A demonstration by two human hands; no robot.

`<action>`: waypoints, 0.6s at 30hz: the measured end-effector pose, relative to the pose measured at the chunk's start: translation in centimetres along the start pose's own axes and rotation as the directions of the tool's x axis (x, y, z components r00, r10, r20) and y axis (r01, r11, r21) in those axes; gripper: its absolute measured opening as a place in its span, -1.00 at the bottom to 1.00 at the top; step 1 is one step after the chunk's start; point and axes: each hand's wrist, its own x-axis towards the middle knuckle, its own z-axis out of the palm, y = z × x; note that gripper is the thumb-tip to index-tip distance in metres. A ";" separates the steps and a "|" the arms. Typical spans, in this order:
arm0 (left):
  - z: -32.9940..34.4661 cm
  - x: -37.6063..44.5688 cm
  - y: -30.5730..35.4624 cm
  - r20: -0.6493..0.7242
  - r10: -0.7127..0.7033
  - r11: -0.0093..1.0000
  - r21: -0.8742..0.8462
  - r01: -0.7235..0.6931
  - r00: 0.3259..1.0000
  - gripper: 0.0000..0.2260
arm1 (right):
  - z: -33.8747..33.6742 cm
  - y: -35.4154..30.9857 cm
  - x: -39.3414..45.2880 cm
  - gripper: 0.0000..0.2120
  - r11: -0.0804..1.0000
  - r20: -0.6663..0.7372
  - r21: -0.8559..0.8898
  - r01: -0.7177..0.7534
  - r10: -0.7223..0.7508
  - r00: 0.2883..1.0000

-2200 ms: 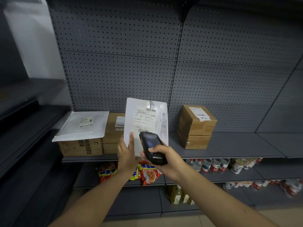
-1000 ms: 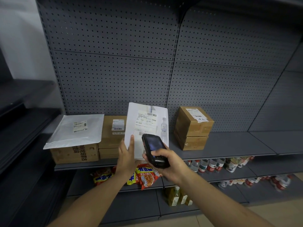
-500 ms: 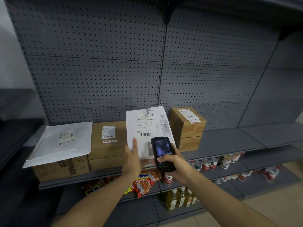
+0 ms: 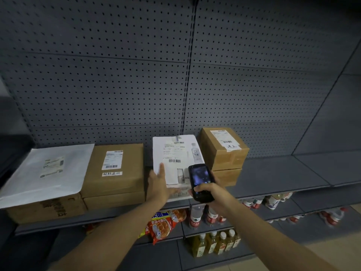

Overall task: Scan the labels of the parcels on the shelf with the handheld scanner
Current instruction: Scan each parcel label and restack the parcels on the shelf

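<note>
Right hand (image 4: 212,194) wrapped tight around the handheld scanner (image 4: 200,182), screen lit and tilted up, nose aimed toward twelve o'clock at the white parcel (image 4: 176,153). Left hand (image 4: 159,184) spread flat and open, fingers extended, resting on the parcel's lower left corner at about nine o'clock of the scanner. White parcel lying face-up on the grey shelf (image 4: 273,177), dead centre, printed label (image 4: 174,151) uppermost, one barcode near the top edge, another just beyond the left fingertips. Lower right part of the parcel hidden behind the scanner.

Over at three o'clock of the white parcel, just beside it: small brown box (image 4: 224,147) stacked on a second brown box (image 4: 226,177), label and handwritten tag on top. At nine o'clock: flat brown carton (image 4: 115,169) with a white label and a strip of handwriting, sitting on another carton beneath. Further out at nine: white padded mailer (image 4: 48,173) draped over a large cardboard box (image 4: 46,210), front edge overhanging.

Down at six o'clock, lower shelf: orange snack packets (image 4: 162,224), red-capped bottles (image 4: 195,216), and below those a row of yellow-liquid bottles (image 4: 213,243). Grey pegboard (image 4: 136,75) filling everything from ten through two o'clock.
</note>
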 end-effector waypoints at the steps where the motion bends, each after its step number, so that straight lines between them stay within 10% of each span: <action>1: 0.5 0.6 0.2 0.011 -0.009 1.000 0.006 0.009 1.000 0.05 | -0.6 0.0 1.0 -0.30 1.000 -0.005 -0.015 -0.006 0.006 1.000; 18: 7.0 9.9 -0.3 0.139 -0.079 0.997 0.022 0.077 0.987 0.02 | -5.1 1.1 12.3 -0.29 0.975 -0.144 -0.101 -0.198 0.182 0.973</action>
